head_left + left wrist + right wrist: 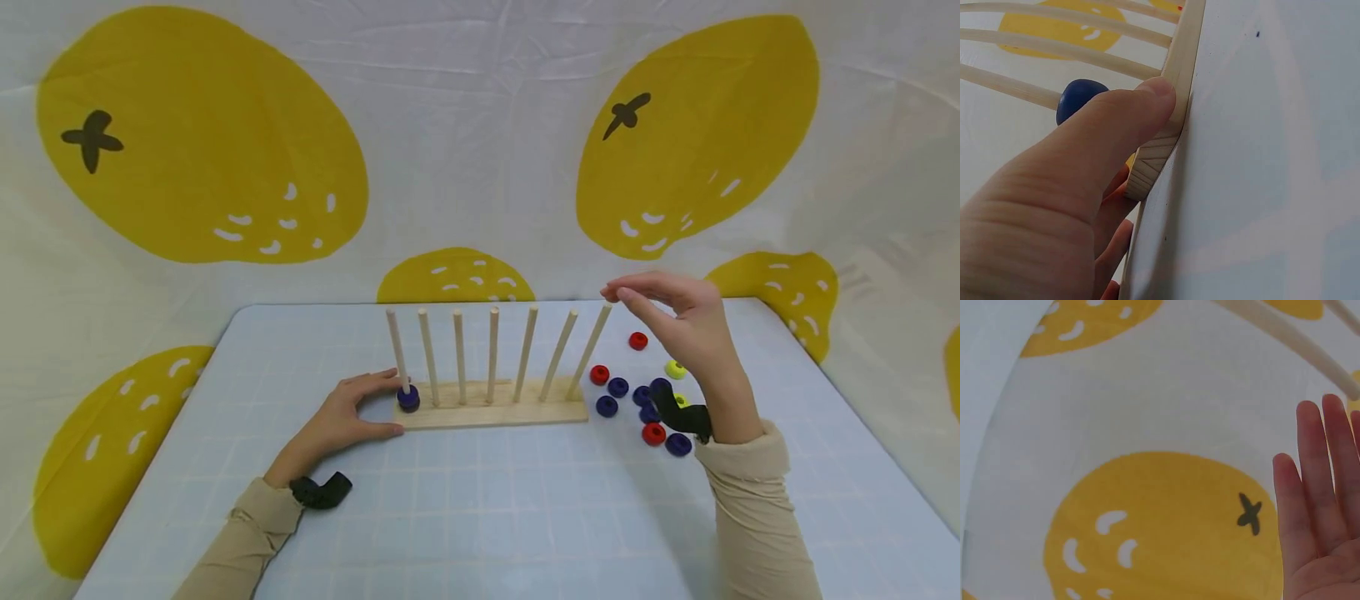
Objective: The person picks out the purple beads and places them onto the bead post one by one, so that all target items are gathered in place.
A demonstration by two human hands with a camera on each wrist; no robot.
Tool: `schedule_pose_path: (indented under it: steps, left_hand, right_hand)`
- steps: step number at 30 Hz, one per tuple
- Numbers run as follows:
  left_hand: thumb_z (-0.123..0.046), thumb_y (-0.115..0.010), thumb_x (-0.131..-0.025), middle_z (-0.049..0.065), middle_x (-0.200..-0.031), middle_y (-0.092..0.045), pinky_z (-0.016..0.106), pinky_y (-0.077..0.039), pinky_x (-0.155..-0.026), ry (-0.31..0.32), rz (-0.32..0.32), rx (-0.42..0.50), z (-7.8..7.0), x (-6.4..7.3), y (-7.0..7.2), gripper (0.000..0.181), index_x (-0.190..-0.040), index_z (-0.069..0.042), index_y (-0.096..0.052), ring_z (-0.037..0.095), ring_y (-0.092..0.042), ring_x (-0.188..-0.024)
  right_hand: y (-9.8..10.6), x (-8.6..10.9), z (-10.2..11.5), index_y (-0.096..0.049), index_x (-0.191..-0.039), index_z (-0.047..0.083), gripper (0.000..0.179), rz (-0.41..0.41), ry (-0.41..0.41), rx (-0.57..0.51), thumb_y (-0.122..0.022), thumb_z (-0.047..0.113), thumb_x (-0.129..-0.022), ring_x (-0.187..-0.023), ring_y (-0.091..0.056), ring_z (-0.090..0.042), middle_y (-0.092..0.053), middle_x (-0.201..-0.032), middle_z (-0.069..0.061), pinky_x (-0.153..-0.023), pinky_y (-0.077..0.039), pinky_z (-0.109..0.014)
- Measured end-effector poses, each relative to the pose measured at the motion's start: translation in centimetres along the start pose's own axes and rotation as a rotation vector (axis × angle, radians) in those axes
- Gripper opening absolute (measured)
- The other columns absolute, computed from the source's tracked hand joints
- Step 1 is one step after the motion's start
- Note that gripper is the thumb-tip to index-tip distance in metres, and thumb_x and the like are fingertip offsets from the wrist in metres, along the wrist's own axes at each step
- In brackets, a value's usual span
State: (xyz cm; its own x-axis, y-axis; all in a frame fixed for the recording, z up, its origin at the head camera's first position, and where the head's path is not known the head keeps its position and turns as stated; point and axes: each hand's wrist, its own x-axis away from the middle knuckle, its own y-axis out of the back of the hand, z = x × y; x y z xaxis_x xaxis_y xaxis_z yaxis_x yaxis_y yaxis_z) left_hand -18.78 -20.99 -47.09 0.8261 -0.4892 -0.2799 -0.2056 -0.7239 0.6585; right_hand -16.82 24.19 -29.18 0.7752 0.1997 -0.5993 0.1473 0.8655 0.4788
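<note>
A wooden rack with a row of upright pegs (491, 414) stands on the table. Two blue beads (408, 398) sit stacked at the foot of its leftmost peg. My left hand (347, 414) grips the rack's left end, thumb along the front edge and fingers behind. The left wrist view shows the thumb (1157, 94) pressed on the wood beside a blue bead (1079, 100). My right hand (678, 317) is raised at the top of the rightmost peg (592, 346), thumb and fingertips close together, no bead visible between them. Its outer fingers (1313, 469) are straight in the right wrist view.
Right of the rack lie loose beads: several blue ones (607, 406), red ones (599, 375) and yellow ones (676, 369), some partly behind the right wrist's black strap (678, 414). A white cloth with yellow lemons (202, 133) hangs behind the table (480, 517).
</note>
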Motion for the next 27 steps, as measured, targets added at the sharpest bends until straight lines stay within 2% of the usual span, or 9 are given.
schedule_pose_path:
  steps: [5, 9, 12, 17, 21, 27]
  left_hand:
    - [-0.032, -0.091, -0.07, 0.011, -0.142, -0.055, 0.061, -0.033, -0.107, -0.011, -0.002, -0.003, 0.1, 0.0, 0.0, 0.067, -0.13, -0.018, -0.066, 0.036, -0.048, -0.133]
    - [-0.031, -0.092, -0.07, 0.011, -0.142, -0.055, 0.061, -0.033, -0.108, -0.018, 0.0, 0.004, 0.1, 0.0, 0.0, 0.067, -0.13, -0.017, -0.066, 0.036, -0.048, -0.133]
    - [-0.03, -0.092, -0.07, 0.012, -0.142, -0.055, 0.062, -0.032, -0.107, -0.016, -0.005, 0.001, 0.0, 0.0, 0.0, 0.066, -0.13, -0.016, -0.066, 0.036, -0.048, -0.133]
    - [-0.031, -0.091, -0.071, 0.012, -0.143, -0.054, 0.062, -0.032, -0.108, -0.015, 0.003, -0.003, -0.2, 0.0, -0.1, 0.066, -0.131, -0.015, -0.066, 0.037, -0.048, -0.133]
    - [-0.032, -0.091, -0.071, 0.012, -0.143, -0.054, 0.062, -0.032, -0.108, -0.013, 0.003, -0.003, -0.3, 0.0, 0.0, 0.067, -0.13, -0.015, -0.066, 0.037, -0.047, -0.133]
    - [-0.032, -0.091, -0.072, 0.011, -0.144, -0.054, 0.062, -0.032, -0.107, -0.013, 0.003, -0.011, 0.0, 0.0, -0.1, 0.066, -0.131, -0.015, -0.065, 0.037, -0.047, -0.134]
  right_hand:
    - [0.5, 1.8, -2.7, -0.075, -0.108, 0.004, 0.016, 0.033, -0.156, 0.014, -0.065, 0.008, -0.096, -0.096, -0.067, -0.009, -0.074, -0.101, -0.007, -0.094, -0.047, -0.017]
    - [0.8, 3.0, -4.7, -0.072, -0.112, 0.001, 0.02, 0.079, -0.278, 0.006, -0.063, 0.013, -0.098, -0.091, -0.068, -0.007, -0.074, -0.104, -0.011, -0.087, -0.051, -0.015]
    - [0.8, 3.7, -5.9, -0.071, -0.115, 0.001, 0.025, 0.15, -0.349, 0.031, -0.062, 0.018, -0.1, -0.091, -0.068, -0.009, -0.073, -0.107, -0.012, -0.082, -0.051, -0.014]
    - [0.8, 4.7, -7.9, -0.071, -0.115, 0.003, 0.027, 0.285, -0.441, 0.106, -0.065, 0.023, -0.098, -0.1, -0.069, -0.022, -0.072, -0.11, -0.012, -0.083, -0.05, -0.013]
    - [0.9, 5.4, -9.0, -0.07, -0.115, 0.0, 0.026, 0.383, -0.518, 0.133, -0.068, 0.018, -0.095, -0.101, -0.068, -0.028, -0.072, -0.11, -0.013, -0.083, -0.053, -0.02]
    - [0.3, 5.8, -10.1, -0.07, -0.11, -0.003, 0.022, 0.491, -0.547, 0.149, -0.071, 0.008, -0.091, -0.094, -0.068, -0.028, -0.072, -0.103, -0.014, -0.083, -0.058, -0.035]
